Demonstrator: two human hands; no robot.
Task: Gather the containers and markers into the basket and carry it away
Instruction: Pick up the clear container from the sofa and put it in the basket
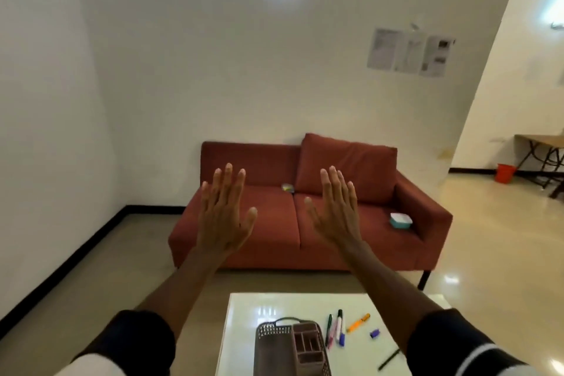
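Basket (283, 345) and markers (337, 328) on white table (244, 330), left hand (224, 217) and right hand (337, 212) wide, empty

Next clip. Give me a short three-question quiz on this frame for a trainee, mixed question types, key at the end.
1. True or false: the left hand and right hand are both raised with fingers spread, holding nothing.
2. Where does the teal container sit?
A. on the white table
B. on the right seat of the red sofa
C. in the basket
3. Fill in: the orange marker lies on the white table, to the ____ of the basket.

Key: 1 true; 2 B, on the red sofa; 3 right.
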